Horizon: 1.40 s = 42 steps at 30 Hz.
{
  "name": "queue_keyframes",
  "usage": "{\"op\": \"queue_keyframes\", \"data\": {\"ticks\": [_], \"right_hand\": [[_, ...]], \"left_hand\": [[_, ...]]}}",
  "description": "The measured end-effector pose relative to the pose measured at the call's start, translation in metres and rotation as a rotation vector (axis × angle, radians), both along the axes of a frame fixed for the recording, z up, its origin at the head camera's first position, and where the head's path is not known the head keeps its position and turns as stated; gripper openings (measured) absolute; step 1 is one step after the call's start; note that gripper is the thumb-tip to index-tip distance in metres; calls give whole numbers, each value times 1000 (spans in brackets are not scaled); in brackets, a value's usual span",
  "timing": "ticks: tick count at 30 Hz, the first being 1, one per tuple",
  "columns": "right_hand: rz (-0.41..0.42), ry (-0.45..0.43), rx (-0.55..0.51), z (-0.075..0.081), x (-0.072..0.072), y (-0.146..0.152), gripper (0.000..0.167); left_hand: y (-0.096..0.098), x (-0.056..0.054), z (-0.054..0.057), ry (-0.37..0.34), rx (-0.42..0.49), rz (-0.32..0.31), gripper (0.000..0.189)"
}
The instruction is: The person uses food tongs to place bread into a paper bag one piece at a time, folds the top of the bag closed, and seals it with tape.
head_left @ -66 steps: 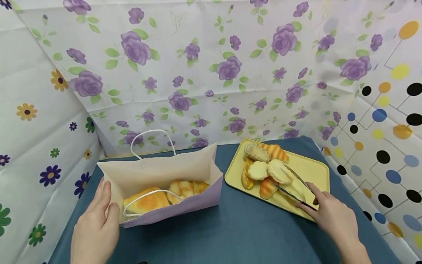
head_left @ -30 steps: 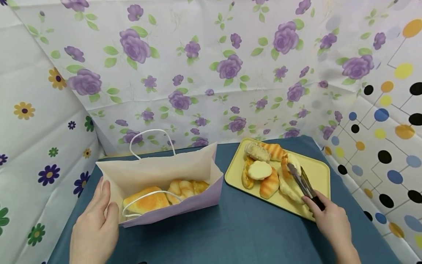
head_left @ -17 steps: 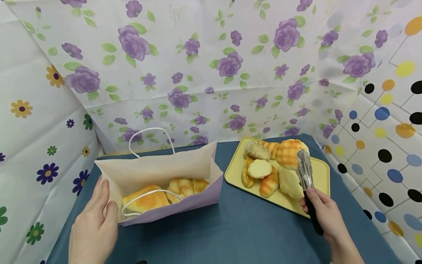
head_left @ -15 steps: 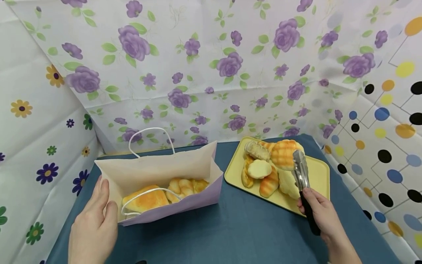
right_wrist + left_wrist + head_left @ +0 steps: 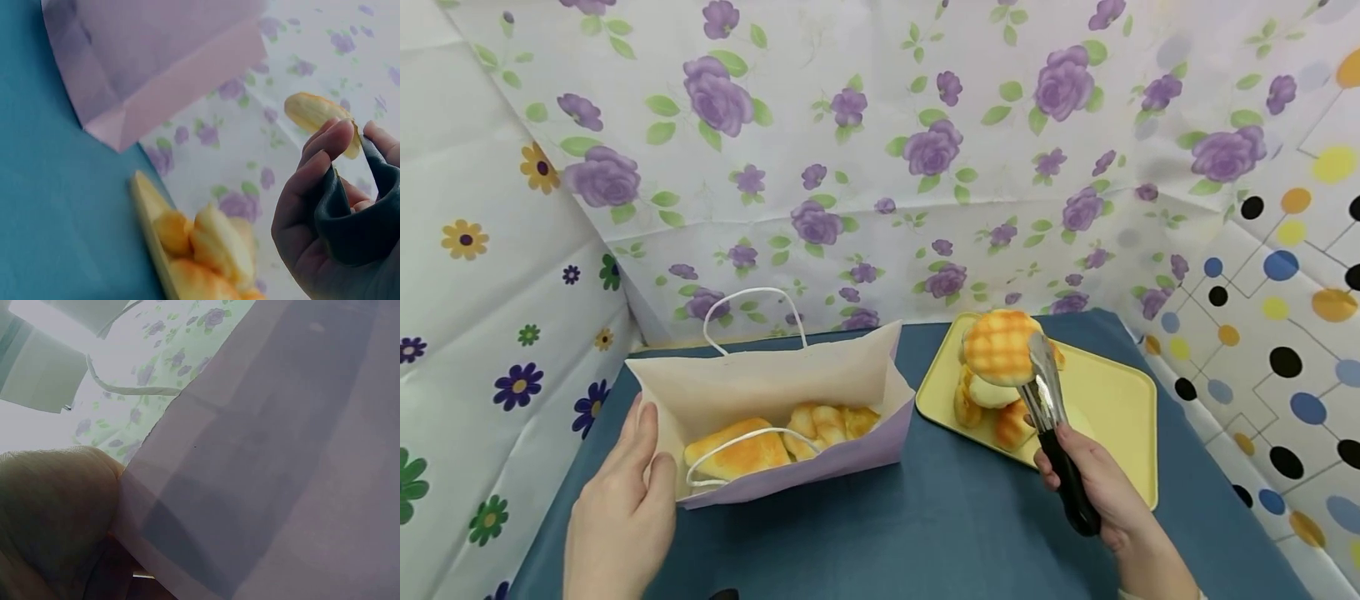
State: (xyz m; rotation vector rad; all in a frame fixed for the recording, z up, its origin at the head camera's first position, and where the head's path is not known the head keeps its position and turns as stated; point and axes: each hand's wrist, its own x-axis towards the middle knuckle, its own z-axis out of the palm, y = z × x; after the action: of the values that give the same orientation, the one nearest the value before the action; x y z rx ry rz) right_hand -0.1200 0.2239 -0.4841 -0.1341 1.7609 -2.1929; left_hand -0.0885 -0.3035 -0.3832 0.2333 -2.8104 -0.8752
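Observation:
My right hand [image 5: 1093, 483] grips black-handled metal tongs [image 5: 1048, 408]. Their tips pinch a round bun with a grid-scored golden top [image 5: 1000, 346], raised over the left part of the yellow tray [image 5: 1120, 417]. In the right wrist view the bun [image 5: 315, 111] appears edge-on beyond the fingers. My left hand [image 5: 625, 500] holds the left edge of a lilac paper bag [image 5: 857, 450], thumb to the front. The bag's wide mouth faces up, with a golden loaf [image 5: 745, 446] and a braided bread [image 5: 820, 423] inside. The left wrist view shows mostly the bag's side [image 5: 269, 444].
Under the raised bun, several breads lie on the tray, including a pale one [image 5: 992, 393] and an orange-brown roll [image 5: 1013, 423]. White cord handles [image 5: 756, 292] rise from the bag. A blue cloth [image 5: 962, 517] covers the table, with patterned sheets behind and at both sides.
The tongs have picked the round bun up off the tray, turned its scored top into view, and carried it left over the other breads. My left hand has stayed at the bag's edge.

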Motion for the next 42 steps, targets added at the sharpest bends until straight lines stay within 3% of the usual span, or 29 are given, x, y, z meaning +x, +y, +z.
{"op": "queue_keyframes", "data": {"ticks": [10,19,22,32,42], "right_hand": [[222,114,-3,40,-8,-25,56],[373,187,23,70,-15,-39,52],[405,190,61,80,-17,-46,52],[513,321,245,121,-36,-69,41],[531,312,374,137,-44,-82,38]], "left_hand": [[0,0,2,-2,-6,-11,57],[0,-1,2,-25,1,-15,58],[0,-1,2,-27,4,-17,58],[-1,-1,1,-32,3,-13,58],[-1,-1,2,-32,-5,-4,58]]}}
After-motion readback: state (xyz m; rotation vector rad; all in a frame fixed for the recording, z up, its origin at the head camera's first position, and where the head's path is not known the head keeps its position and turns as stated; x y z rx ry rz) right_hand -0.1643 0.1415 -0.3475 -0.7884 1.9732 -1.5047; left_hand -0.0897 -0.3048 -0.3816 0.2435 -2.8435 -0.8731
